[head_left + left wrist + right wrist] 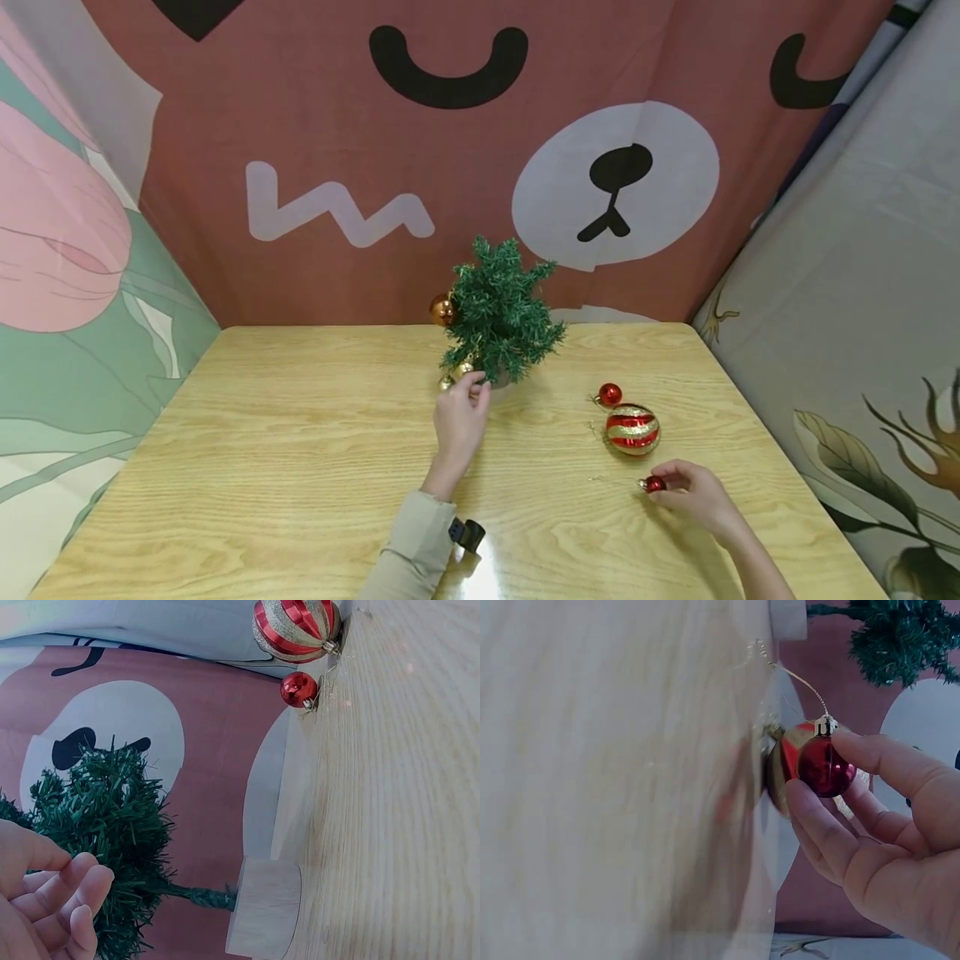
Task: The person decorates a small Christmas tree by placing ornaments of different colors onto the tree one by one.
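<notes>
My right hand (697, 497) pinches a small shiny red Christmas bauble (826, 766) between thumb and fingers, just over the table at the right. Its silver cap and gold string (802, 681) point away from the palm. My left hand (461, 422) is at the lower left of a small green artificial Christmas tree (502, 308). Its fingers are bent, with thumb and forefinger close together (52, 892); whether a twig or string lies between them is hidden. Small gold baubles (466, 367) hang beside those fingers. Higher on the same side hangs an orange-gold bauble (442, 311).
A red-and-gold striped bauble (632, 430) and a small red bauble (610, 394) lie on the wooden table (300, 450), right of the tree. The tree has a pale round base (264, 907). A printed curtain (337, 108) stands behind the table.
</notes>
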Demonstrator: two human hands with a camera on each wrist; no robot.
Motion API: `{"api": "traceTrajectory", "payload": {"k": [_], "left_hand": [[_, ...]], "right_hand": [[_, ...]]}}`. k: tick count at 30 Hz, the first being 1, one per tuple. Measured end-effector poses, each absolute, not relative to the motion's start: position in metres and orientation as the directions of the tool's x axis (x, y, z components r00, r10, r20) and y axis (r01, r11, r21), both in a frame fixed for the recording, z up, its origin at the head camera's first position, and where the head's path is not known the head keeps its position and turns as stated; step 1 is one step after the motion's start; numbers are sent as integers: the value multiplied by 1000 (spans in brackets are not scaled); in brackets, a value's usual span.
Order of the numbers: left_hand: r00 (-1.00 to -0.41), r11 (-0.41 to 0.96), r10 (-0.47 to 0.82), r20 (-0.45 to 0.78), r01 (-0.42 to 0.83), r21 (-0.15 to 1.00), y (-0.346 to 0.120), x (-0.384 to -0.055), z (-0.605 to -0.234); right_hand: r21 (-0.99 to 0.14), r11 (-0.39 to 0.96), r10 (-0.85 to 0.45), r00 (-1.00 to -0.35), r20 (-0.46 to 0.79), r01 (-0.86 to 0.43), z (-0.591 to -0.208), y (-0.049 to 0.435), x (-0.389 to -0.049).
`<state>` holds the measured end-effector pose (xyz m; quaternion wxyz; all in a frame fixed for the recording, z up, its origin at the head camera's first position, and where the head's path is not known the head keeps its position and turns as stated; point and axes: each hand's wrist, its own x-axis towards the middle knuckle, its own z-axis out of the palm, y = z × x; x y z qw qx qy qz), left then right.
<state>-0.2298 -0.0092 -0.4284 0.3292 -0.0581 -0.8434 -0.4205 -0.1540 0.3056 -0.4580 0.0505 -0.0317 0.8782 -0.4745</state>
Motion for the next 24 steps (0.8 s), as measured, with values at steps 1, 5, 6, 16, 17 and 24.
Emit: {"api": "traceTrajectory", "payload": {"k": [1, 5, 6, 16, 17, 24], "left_hand": [[-776, 640, -180, 605, 374, 671, -9, -230, -428], [-774, 643, -179, 608, 375, 668, -9, -230, -429], [-774, 643, -179, 608, 376, 667, -9, -230, -430], [-782, 631, -174, 598, 377, 678, -11, -229, -427], [-785, 632, -174, 595, 374, 679, -11, -229, -427], [-797, 632, -166, 581, 366, 683, -11, -229, -427]], "right_hand": [[-844, 537, -100, -993, -58, -5, -457, 303, -155], [-862, 506, -120, -992, -36, -30, -455, 297, -159], [-865, 500, -123, -992, -26, -39, -454, 296, -159], [-907, 407, -88, -993, 75, -104, -447, 277, -163], [-913, 391, -90, -992, 91, -120, -446, 276, -164], [-931, 277, -140, -969, 205, -237, -444, 262, -166]]}}
